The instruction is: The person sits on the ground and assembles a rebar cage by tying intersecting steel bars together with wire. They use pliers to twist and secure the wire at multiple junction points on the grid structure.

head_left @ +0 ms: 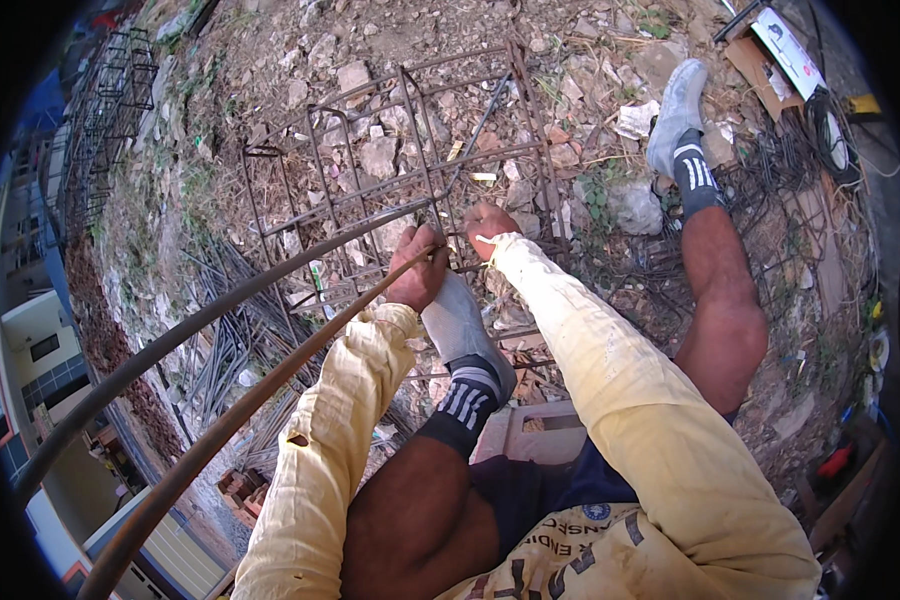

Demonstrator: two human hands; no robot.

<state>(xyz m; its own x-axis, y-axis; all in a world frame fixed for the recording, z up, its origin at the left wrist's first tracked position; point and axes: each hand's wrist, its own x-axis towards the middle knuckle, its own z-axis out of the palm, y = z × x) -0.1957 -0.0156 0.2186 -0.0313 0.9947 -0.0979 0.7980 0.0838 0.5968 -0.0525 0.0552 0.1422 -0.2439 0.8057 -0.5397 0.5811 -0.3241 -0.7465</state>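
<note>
A rusty rebar cage point(428, 172) of bars and bent stirrups lies on the rubble in front of me. My left hand point(419, 266) is closed round a long steel rod point(310, 347) that runs in from the lower left. A second long rod point(225, 303) runs above it and meets the cage just beyond that hand. My right hand point(491, 221) is closed beside the cage's near bars, a little right of the left hand. Whatever is between its fingers is hidden. My left foot, in a grey shoe point(460, 318), is just below the left hand.
Loose thin rods point(232, 335) are heaped at the left, and more rebar cages point(105, 120) stand at the far left. Stones and a large rock point(634, 206) lie about. A pale block point(526, 432) is beneath me. A cardboard piece point(760, 78) lies at the far right.
</note>
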